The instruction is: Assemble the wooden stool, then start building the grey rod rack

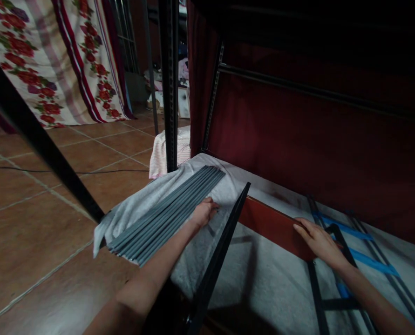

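My left hand (205,211) is closed, with its fingers curled beside the row of grey rods (168,216). Whatever its fingertips pinch, if anything, is too small to make out. My right hand (315,237) grips the upper edge of a reddish-brown board (273,225) near its right end. That board stands on its long edge between a slanting black metal bar (224,249) and a black metal frame (317,293), which my right forearm partly covers. Under all of these lies a grey cloth (249,270).
Thin dark bars with blue tape (378,265) lie at the right. Black shelf posts (170,93) rise at the left and back, with a maroon curtain (298,135) behind. A dark cable (88,172) crosses the tiled floor (36,232).
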The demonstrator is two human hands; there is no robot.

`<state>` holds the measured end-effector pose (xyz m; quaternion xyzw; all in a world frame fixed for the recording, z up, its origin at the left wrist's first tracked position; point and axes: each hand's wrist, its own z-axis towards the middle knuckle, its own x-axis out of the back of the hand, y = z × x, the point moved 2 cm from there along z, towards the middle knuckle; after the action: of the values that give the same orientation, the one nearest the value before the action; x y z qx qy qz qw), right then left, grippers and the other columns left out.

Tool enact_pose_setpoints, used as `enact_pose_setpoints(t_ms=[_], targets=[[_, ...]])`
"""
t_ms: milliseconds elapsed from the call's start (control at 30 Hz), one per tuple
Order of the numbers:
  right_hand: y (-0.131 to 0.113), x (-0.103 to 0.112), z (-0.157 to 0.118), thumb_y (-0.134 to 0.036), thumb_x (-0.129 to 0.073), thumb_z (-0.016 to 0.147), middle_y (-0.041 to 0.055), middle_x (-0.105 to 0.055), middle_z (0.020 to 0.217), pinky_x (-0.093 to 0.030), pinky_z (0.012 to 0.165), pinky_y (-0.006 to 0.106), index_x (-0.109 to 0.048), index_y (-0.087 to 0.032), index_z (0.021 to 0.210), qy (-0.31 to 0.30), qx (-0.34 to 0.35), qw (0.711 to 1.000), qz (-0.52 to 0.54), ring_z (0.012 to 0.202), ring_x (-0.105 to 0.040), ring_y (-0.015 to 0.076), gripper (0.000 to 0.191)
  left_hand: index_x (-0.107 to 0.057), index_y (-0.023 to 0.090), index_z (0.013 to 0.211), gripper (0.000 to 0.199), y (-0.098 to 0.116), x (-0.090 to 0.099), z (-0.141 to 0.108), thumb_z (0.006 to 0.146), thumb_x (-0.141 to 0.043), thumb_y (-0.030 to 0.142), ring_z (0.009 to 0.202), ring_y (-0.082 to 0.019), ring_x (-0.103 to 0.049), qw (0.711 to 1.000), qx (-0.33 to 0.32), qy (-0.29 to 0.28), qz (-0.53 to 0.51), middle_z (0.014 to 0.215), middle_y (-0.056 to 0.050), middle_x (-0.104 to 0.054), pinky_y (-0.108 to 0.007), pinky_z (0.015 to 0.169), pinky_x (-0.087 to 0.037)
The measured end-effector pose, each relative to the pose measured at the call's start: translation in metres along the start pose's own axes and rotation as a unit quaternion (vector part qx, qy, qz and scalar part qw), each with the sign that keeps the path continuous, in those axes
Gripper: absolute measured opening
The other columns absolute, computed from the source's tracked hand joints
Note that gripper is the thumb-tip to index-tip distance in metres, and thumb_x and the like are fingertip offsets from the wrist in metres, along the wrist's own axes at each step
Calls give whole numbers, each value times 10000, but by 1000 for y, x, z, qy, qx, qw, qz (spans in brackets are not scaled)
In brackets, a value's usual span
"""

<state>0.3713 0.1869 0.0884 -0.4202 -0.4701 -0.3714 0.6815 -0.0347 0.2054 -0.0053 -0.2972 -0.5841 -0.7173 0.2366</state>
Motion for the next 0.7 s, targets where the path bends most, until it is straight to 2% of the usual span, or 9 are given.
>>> enact_pose_setpoints(t_ms=[100,200,367,433,467,533,567,600,700], targets=[[4,-2,0,-545,-371,910,83,-655,1193,-446,1005,427,-597,-243,1123,-1,-10,1000,-6,1128,-599,260,434,-680,176,768,130,8,-8,6,749,-572,108,978,-240,-582,999,-25,-19,11,941,-92,-647,-318,921,-417],[11,-6,-1,-554,-389,897,86,-655,1198,-447,1010,437,-598,-241,1129,10,-15,1000,-12,1138,-597,267,441,-634,168,689,177,10,-12,10,730,-535,27,904,-234,-604,1000,-14,-7,-8,843,-91,-649,-324,897,-424],[15,-7,0,-550,-392,897,76,-671,1172,-465,997,412,-615,-250,1083,-7,-35,999,-9,1147,-596,265,417,-632,178,839,135,27,0,26,788,-536,97,793,-190,-617,996,-3,48,-74,766,-45,-641,-291,787,-465],[13,-5,0,-555,-398,892,77,-671,1174,-465,996,410,-609,-252,1094,-6,-54,998,-11,1143,-599,265,422,-618,169,960,163,43,7,36,846,-502,160,733,-158,-621,977,15,80,-196,791,-41,-650,-264,704,-484],[12,-4,0,-560,-402,888,76,-673,1170,-470,989,409,-606,-256,1099,-5,-61,998,-12,1130,-607,265,422,-611,159,997,178,52,9,41,858,-502,181,702,-142,-623,948,29,93,-303,805,-45,-656,-250,667,-488],[9,-2,-1,-565,-406,880,64,-684,1145,-495,953,400,-607,-274,1091,-6,-70,997,-14,1088,-629,265,411,-623,133,981,170,69,10,49,837,-568,205,662,-121,-627,850,57,101,-513,808,-57,-667,-228,626,-494],[8,-1,-1,-565,-405,878,55,-691,1128,-510,929,393,-611,-286,1078,-6,-71,997,-16,1070,-638,265,401,-634,122,942,160,76,9,51,807,-620,206,651,-117,-630,799,71,99,-589,799,-64,-672,-219,613,-494],[8,-1,-1,-565,-404,875,48,-697,1114,-522,908,387,-617,-297,1063,-6,-71,997,-18,1059,-644,266,390,-641,114,903,154,81,7,52,777,-662,198,644,-113,-634,763,84,96,-634,788,-70,-677,-209,600,-492],[9,0,-3,-576,-416,860,41,-702,1109,-527,899,398,-622,-316,1045,6,-79,996,-29,1075,-638,282,380,-641,107,843,148,87,-1,53,729,-717,163,627,-110,-645,710,120,91,-688,754,-79,-690,-186,560,-480]])
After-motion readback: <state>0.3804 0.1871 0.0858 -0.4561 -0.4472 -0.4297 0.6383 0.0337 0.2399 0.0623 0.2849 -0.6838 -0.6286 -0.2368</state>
